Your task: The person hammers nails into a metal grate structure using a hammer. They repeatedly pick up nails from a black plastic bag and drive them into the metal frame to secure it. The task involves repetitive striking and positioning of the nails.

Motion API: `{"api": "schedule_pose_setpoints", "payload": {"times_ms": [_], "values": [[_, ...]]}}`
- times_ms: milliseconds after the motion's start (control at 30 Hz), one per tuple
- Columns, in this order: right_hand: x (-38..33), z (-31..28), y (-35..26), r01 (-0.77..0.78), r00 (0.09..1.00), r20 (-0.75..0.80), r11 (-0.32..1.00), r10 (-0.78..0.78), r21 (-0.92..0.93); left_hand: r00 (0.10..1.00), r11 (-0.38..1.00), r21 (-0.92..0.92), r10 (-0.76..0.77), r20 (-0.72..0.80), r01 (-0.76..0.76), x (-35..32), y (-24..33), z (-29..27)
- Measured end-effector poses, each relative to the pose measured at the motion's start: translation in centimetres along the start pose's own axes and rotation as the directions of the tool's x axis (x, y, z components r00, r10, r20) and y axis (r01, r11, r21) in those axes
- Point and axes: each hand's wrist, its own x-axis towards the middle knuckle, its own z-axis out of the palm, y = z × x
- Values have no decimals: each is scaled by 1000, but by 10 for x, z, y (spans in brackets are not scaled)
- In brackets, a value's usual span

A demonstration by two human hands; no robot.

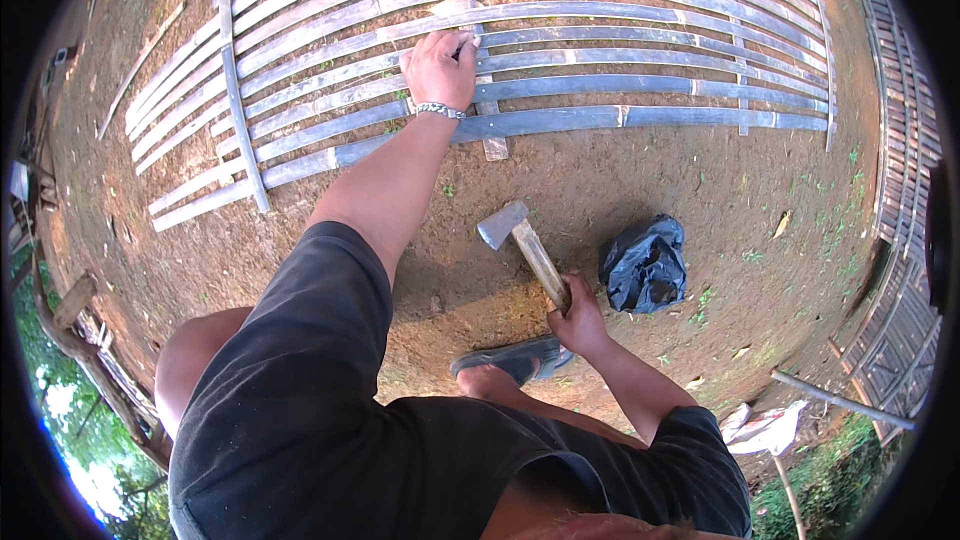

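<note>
From afar I have the right hand point(580, 318) closed round the handle of an axe point(537, 255) over the ground point(750, 200), short of the bamboo panel point(600, 85)'s near edge and beside a black bag point(645, 265), while the left hand point(442, 70) curls at the slats by that edge, its hold hidden from me.

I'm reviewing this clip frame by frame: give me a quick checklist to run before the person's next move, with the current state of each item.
1. Right hand gripping the axe: ok, closed around the wooden handle.
2. Axe head away from the left hand: ok, plainly apart.
3. Left hand at the slatted bamboo frame: ok, it is at the slats.
4. Anything pinched in the left fingers: cannot tell, too small and partly hidden.
5. Gloves on: not ok, both hands are bare.
6. Black plastic bag off the frame: ok, on the ground to the axe's right.
</note>
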Motion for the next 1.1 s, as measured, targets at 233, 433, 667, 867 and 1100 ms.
{"api": "schedule_pose_setpoints", "payload": {"times_ms": [233,433,667,867,1100], "values": [[16,-14,-14,93,996,-30,940,-88,329,1000,1000,-10,7,-14,-7,-2,4,2],[67,-55,-98,166,986,-100,884,-136,436,995,999,-9,47,-89,-48,-5,0,5],[128,-61,-110,125,970,-222,984,-96,124,995,999,-4,39,-93,-39,-5,0,6],[154,-58,-133,252,905,-321,960,-278,-121,996,999,-26,26,-81,-28,-5,-4,6],[167,-53,-139,277,888,-352,956,-294,-99,999,1000,-24,-5,-48,3,-4,-3,5]]}}
